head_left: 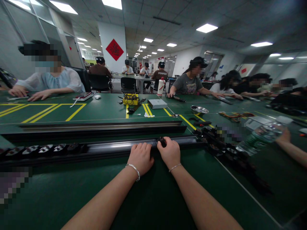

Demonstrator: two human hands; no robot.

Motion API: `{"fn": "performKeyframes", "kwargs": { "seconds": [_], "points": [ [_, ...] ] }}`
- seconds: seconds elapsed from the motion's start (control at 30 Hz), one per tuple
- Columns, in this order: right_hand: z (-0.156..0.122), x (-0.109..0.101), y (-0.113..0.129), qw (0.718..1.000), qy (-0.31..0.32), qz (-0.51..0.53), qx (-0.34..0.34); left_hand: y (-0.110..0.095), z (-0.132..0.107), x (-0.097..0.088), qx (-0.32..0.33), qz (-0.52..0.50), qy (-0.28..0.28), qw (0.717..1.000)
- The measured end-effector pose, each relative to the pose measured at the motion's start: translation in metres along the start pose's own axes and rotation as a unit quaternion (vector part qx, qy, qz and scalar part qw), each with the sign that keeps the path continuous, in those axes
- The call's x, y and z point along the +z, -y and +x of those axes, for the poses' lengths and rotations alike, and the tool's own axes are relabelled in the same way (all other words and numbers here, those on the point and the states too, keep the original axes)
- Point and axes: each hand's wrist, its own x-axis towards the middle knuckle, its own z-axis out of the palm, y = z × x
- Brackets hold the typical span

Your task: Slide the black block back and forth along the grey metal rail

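A long black rail (pixel 112 147) with a shiny metal channel lies across the green table in front of me. My left hand (pixel 141 157) is closed over its near edge, fingers curled onto the channel. Just to the right, my right hand (pixel 169 152) pinches a small black part (pixel 162 141) that sits at the channel. Several black modules with pale, socket-like faces (pixel 38 150) stand in a row in the rail's left portion. More loose black modules (pixel 230 153) are heaped by the rail's right end.
Behind the rail lies another long dark strip (pixel 103 127). A water bottle (pixel 261 137) is near a co-worker's hand (pixel 284 135) at right. Farther back are a metal bowl (pixel 199 109), a grey box (pixel 157 103) and a yellow basket (pixel 131 99). Several people sit around.
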Motion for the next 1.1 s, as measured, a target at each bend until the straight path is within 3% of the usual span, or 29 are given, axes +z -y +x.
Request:
{"fn": "performKeyframes", "kwargs": {
  "seconds": [1.1],
  "points": [
    [0.0013, -0.0004, -0.0013, 0.999, 0.016, -0.037, -0.007, -0.0015, -0.0006, -0.0027, -0.006, 0.002, 0.015, 1.000]
  ]
}}
